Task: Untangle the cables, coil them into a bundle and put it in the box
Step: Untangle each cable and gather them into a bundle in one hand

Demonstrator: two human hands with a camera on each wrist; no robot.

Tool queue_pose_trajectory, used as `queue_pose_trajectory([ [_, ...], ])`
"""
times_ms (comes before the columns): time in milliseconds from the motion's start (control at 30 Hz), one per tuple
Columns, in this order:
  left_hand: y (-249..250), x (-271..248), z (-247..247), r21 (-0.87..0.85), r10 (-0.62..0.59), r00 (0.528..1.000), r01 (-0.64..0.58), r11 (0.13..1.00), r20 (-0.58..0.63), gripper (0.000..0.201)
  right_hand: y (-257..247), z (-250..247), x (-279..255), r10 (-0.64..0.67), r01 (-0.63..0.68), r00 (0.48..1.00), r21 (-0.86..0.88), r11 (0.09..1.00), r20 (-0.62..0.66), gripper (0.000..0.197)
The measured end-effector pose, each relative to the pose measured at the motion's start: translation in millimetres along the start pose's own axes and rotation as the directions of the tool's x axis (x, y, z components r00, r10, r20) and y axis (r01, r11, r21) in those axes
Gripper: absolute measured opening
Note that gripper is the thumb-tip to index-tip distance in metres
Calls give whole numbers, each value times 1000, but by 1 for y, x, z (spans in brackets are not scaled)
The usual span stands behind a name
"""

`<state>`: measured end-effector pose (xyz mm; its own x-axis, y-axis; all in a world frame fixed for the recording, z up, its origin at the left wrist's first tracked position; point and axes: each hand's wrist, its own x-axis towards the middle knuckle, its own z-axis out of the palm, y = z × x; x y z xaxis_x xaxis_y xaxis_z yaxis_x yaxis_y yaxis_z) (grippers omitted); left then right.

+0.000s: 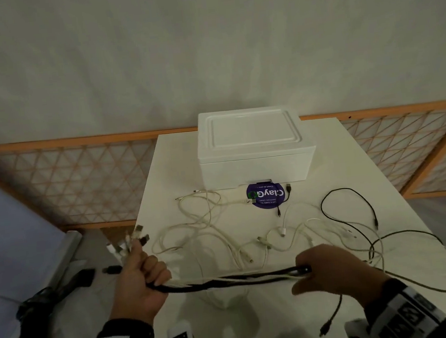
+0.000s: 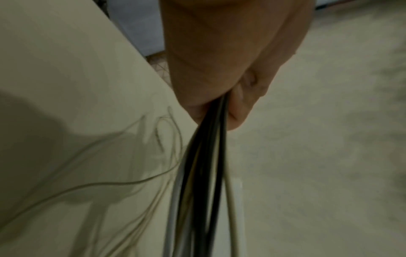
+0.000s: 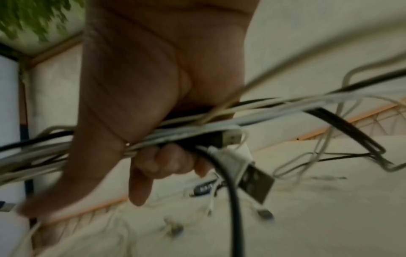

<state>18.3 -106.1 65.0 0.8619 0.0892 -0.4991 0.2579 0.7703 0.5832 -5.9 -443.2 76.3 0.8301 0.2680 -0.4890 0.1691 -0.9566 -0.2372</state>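
A bunch of black and white cables (image 1: pixel 228 280) runs taut between my two hands above the table's front. My left hand (image 1: pixel 142 276) grips one end, with several plugs (image 1: pixel 130 240) sticking up out of the fist. In the left wrist view the cables (image 2: pixel 204 165) leave the curled fingers (image 2: pixel 239 111). My right hand (image 1: pixel 325 265) grips the bunch further along; in the right wrist view its fingers (image 3: pixel 167 161) curl round the cables (image 3: pixel 186 133). Loose white cable loops (image 1: pixel 209 233) and black cable loops (image 1: pixel 358 209) trail over the table. The white box (image 1: pixel 252 149) stands at the back, lid closed.
The white table (image 1: pixel 326 163) has a purple round sticker (image 1: pixel 266 195) in front of the box. Its left edge drops to the floor, where dark objects (image 1: pixel 84 275) lie. A wooden lattice screen (image 1: pixel 80 181) runs behind.
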Motion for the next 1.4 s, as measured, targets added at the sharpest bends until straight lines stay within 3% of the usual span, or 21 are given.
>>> queue_pose_trajectory([
  [100, -15, 10, -9, 19, -87, 993, 89, 996, -78, 47, 10, 18, 12, -36, 4, 988, 212, 977, 147, 77],
  [167, -20, 14, -12, 27, -131, 986, 135, 991, -98, 53, 12, 22, 21, -47, 10, 992, 294, 956, 120, 81],
  [300, -20, 20, -12, 61, -167, 982, 173, 983, -85, 56, 8, 22, 52, 88, -60, 990, 237, 970, -107, 36],
  [367, -20, 22, -8, 75, -176, 981, 183, 980, -81, 57, 9, 25, 70, 121, -99, 975, 122, 988, -186, 34],
  [500, -17, 25, 1, 99, -192, 977, 201, 975, -91, 50, 19, 35, 90, 162, -175, 974, -77, 982, -156, 28],
  [567, -15, 26, 2, 111, -200, 976, 209, 972, -86, 46, 21, 33, 88, 166, -174, 970, -33, 984, -177, 15],
  [633, -14, 26, 4, 109, -209, 975, 217, 970, -77, 43, 22, 22, 85, 204, -185, 948, 99, 978, -245, 21],
  [700, -15, 26, 6, 121, -204, 977, 211, 970, -65, 41, 14, 1, 75, 212, -118, 912, 272, 955, -352, 14],
  [833, -21, 26, 20, 155, -182, 983, 179, 972, 3, 45, -13, -38, 54, 110, 83, 878, 374, 924, -465, 9],
  [1067, -27, 15, 44, 189, -158, 981, 135, 973, 113, 38, -43, -41, 50, 19, 108, 901, 268, 957, -434, 27],
  [1200, -31, 5, 51, 231, -135, 977, 95, 968, 162, 31, -71, -46, 46, -66, 173, 900, 214, 961, -432, 26],
  [1400, -40, -6, 57, 312, -133, 957, 48, 949, 258, 32, -119, -53, 48, -269, 316, 863, 40, 948, -427, 32],
])
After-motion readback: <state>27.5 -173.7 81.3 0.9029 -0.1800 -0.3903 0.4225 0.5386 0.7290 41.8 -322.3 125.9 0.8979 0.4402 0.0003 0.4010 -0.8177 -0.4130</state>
